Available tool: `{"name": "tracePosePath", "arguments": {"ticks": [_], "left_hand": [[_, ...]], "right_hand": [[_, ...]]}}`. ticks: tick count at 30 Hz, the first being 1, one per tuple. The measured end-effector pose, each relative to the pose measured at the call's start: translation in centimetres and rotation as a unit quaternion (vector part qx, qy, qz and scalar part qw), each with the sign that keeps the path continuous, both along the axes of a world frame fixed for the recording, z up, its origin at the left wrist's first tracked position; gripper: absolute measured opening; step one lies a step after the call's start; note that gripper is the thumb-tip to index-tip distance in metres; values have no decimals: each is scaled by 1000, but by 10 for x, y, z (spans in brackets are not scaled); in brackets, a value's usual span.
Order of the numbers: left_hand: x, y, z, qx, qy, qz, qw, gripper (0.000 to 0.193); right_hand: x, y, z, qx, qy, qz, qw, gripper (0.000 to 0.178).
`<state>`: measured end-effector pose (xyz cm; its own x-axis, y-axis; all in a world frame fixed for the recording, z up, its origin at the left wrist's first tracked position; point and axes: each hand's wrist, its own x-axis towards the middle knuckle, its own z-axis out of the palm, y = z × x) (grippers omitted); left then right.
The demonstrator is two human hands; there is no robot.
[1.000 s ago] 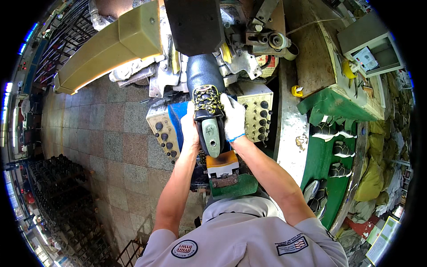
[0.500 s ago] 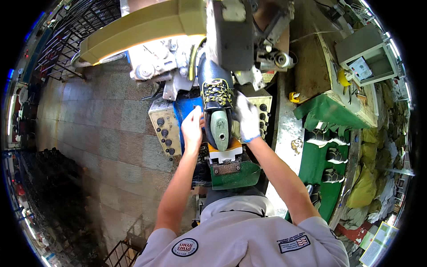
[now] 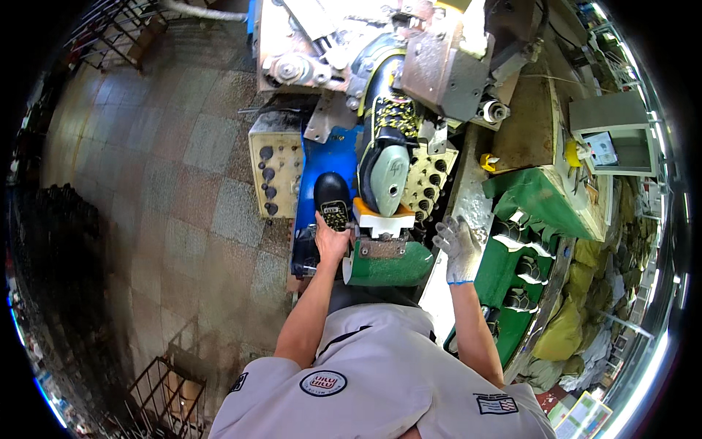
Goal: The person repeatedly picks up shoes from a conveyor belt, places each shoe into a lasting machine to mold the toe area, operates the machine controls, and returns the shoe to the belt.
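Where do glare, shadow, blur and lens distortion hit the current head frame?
Head view: glare washes out the pale metal machine housing up top; head view: black stacked objects far left look dark, smeared; head view: fisheye bends the long white light strip at right rim, corners black; head view: laces on the upper black leather shoe read fairly clearly.

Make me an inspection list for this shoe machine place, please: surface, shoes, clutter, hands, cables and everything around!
Surface: blue panel, partly hidden.
Job's things: laced black shoe, toe end toward machine, grey-green form inside; second black shoe.
Clutter: pale-soled sneakers on green shelf.
Hands: left hand bare, gripping second black shoe; right hand gloved, open, holding nothing.
Cables: pale hose or cable, upper left.
Surroundings: tiled floor left, grey cabinet right.
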<state>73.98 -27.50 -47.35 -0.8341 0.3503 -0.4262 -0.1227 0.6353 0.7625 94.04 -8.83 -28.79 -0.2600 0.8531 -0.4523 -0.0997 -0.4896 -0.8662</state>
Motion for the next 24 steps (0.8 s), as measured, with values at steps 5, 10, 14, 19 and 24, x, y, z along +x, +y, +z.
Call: {"name": "tracePosePath", "arguments": {"ticks": [5,10,14,19,24], "left_hand": [[-19,-41,5,307,-151,59,938,56],[-62,-129,96,276,-257,30,926,65],[-81,-132,212,436,-366,-31,822,61],[-29,-48,245,497,-463,-102,727,55],[28,19,282,194,82,-102,972,18]], "right_hand": [[-16,6,19,9,48,49,998,54],[-16,-5,52,29,101,108,988,64],[-38,-32,90,56,151,223,961,89],[-68,-61,103,-99,343,222,907,68],[12,17,105,-109,332,142,926,48]]}}
